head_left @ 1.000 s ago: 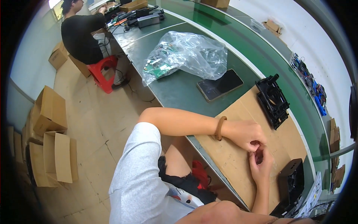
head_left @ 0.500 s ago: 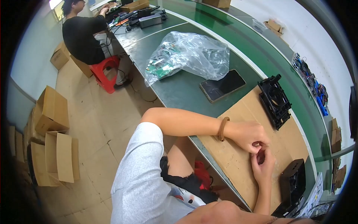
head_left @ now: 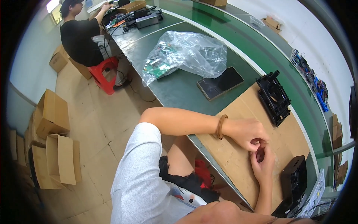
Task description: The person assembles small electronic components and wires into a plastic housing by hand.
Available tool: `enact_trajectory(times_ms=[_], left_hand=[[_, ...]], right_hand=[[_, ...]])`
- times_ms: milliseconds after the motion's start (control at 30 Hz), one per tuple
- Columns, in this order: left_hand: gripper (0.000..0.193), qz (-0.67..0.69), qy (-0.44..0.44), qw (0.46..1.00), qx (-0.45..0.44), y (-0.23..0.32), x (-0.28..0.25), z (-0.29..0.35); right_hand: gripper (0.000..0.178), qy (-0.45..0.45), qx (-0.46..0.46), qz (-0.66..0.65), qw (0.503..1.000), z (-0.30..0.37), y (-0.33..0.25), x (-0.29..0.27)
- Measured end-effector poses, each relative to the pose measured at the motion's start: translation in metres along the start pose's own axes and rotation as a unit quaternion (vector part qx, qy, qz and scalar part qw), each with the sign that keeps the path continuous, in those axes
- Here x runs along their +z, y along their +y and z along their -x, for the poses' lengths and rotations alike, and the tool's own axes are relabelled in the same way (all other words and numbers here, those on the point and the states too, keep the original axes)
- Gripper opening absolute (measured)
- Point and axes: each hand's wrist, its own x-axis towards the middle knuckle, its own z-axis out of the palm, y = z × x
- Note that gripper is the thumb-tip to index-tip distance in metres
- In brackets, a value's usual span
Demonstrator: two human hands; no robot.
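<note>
My left hand (head_left: pixel 247 133), with a brown band round the wrist, is closed in a pinch over the cardboard sheet (head_left: pixel 233 160). Its fingertips meet those of my right hand (head_left: pixel 264 161), whose fingers are curled and pinched too. Whatever they hold between them is too small or too hidden to make out. Beyond the hands, a black plastic frame (head_left: pixel 274 99) with a short tube at its top lies across the cardboard's far edge. A black open housing (head_left: pixel 294 183) stands to the right of my right forearm.
A phone (head_left: pixel 220 83) and a clear plastic bag (head_left: pixel 197 52) with green circuit boards lie farther along the dark table. A co-worker (head_left: pixel 80 39) sits on a red stool (head_left: pixel 102 76) at the far left. Cardboard boxes (head_left: pixel 52 114) stand on the floor; a green conveyor (head_left: pixel 257 52) runs behind the table.
The view has shifted slightly. My hands stay pinched together in nearly the same place. The co-worker's head and arm have moved a little.
</note>
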Motion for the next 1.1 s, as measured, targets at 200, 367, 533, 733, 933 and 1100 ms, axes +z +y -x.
enact_trajectory(times_ms=[200,367,533,733,933,1100], left_hand=[[0.008,-0.005,-0.003,1.000,0.000,0.002,-0.002,-0.001],[0.007,-0.006,0.012,1.000,-0.005,-0.001,0.000,0.003],[0.007,-0.008,0.010,1.000,-0.007,0.003,0.001,-0.002],[0.012,0.415,0.050,0.869,-0.267,-0.005,0.002,-0.003],[0.011,0.522,-0.008,0.797,-0.303,0.012,-0.007,-0.004],[0.014,0.545,-0.011,0.782,-0.300,0.013,-0.003,-0.006]], right_hand=[[0.018,0.000,-0.004,0.009,1.000,-0.001,0.000,0.001],[0.019,0.002,-0.011,0.010,1.000,-0.001,-0.001,0.002],[0.019,0.026,-0.001,-0.025,0.999,0.007,0.012,0.001],[0.019,0.141,0.011,-0.184,0.973,0.004,0.028,-0.003],[0.026,0.115,0.063,-0.430,0.893,-0.002,0.012,-0.025],[0.028,0.071,0.058,-0.522,0.848,0.005,0.007,-0.037]])
